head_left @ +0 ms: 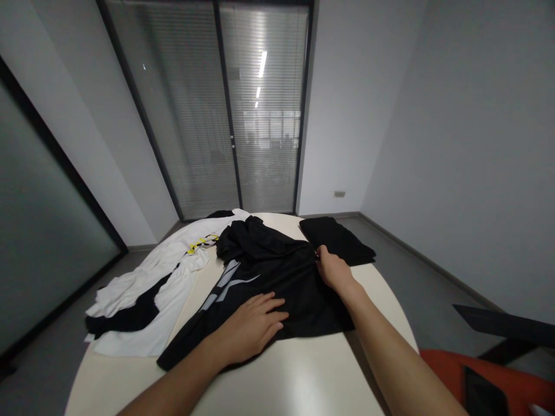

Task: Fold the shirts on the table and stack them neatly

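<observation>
A black garment (277, 277) with light grey stripes lies spread on the round white table (286, 381). My left hand (254, 326) rests flat on its near part, fingers stretched out. My right hand (333, 270) is at the garment's right edge, with the fingers curled and pinching the cloth there. The far part of the garment is bunched up near the table's middle.
A white and black garment (147, 294) with a yellow mark hangs over the table's left side. A folded black cloth (336, 240) lies at the far right. An orange chair (489, 381) stands at the lower right. Behind the table is a glass door with blinds.
</observation>
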`<state>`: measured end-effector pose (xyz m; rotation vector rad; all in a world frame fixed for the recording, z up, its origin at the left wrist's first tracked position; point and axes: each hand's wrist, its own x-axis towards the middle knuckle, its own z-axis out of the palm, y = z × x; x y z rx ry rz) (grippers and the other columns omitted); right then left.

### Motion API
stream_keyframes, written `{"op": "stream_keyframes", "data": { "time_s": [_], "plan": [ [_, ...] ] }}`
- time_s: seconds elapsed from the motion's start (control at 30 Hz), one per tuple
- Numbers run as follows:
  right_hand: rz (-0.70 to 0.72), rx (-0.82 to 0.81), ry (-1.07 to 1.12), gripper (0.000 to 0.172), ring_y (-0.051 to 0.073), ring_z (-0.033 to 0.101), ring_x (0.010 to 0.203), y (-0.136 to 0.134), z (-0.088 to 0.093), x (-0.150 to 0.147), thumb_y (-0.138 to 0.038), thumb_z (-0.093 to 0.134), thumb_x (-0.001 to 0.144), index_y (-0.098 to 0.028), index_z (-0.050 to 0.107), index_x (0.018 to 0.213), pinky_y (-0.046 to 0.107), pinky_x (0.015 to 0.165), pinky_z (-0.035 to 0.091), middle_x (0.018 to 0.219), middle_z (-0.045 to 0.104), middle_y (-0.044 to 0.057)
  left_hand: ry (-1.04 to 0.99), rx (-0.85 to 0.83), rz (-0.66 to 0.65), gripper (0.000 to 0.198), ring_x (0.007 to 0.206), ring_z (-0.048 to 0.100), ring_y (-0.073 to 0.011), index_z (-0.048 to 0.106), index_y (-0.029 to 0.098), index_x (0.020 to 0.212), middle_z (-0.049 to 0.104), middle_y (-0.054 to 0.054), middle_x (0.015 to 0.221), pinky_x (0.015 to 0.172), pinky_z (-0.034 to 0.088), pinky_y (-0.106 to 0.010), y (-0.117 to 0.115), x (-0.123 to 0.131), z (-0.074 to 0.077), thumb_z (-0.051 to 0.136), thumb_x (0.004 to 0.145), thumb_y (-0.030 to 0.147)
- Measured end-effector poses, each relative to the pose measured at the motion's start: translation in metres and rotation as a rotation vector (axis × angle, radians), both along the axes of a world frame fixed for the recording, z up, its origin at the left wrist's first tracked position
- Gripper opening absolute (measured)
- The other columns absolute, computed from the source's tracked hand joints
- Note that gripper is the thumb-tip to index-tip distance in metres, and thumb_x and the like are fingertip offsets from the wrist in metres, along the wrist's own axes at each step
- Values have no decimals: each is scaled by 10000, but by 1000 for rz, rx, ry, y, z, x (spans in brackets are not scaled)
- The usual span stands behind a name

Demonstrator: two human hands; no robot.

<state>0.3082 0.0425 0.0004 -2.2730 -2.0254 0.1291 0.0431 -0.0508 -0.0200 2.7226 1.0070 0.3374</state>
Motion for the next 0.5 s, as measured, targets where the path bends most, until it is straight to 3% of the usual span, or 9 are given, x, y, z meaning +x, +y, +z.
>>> {"op": "stream_keyframes", "data": {
  "time_s": [0.17, 0.3, 0.4, 0.5],
  "plan": [
    [44, 37, 16, 272, 311, 695, 987, 4, -6, 2, -267, 458, 990, -197, 495, 1251, 348, 749, 479, 1105, 694, 169, -10, 50, 18, 404, 1436, 386, -265, 549, 271, 1393, 493, -54, 1511, 1179, 321, -495, 3, -2, -6, 507, 993, 305],
    [62, 65, -19, 258, 280, 690, 986, 6, -9, 1, -267, 454, 989, -228, 528, 1233, 329, 765, 471, 1123, 688, 132, -26, 38, 13, 423, 1405, 423, -259, 537, 255, 1381, 540, -52, 1464, 1176, 322, -494, 5, -1, -8, 571, 960, 284],
    [101, 76, -43, 252, 254, 683, 994, 8, -11, 1, -284, 434, 1005, -251, 557, 1222, 321, 789, 468, 1138, 677, 116, -75, 49, 8, 349, 1354, 467, -239, 587, 239, 1279, 597, -47, 1383, 1155, 346, -457, 8, 0, -5, 617, 931, 250],
    [136, 74, -47, 253, 243, 682, 981, 9, -13, 2, -301, 426, 1013, -257, 586, 1203, 319, 792, 467, 1128, 672, 112, -87, 74, 19, 175, 1177, 566, -201, 643, 219, 1086, 664, -33, 1197, 1026, 437, -370, 9, 1, -1, 616, 917, 179]
  ]
}}
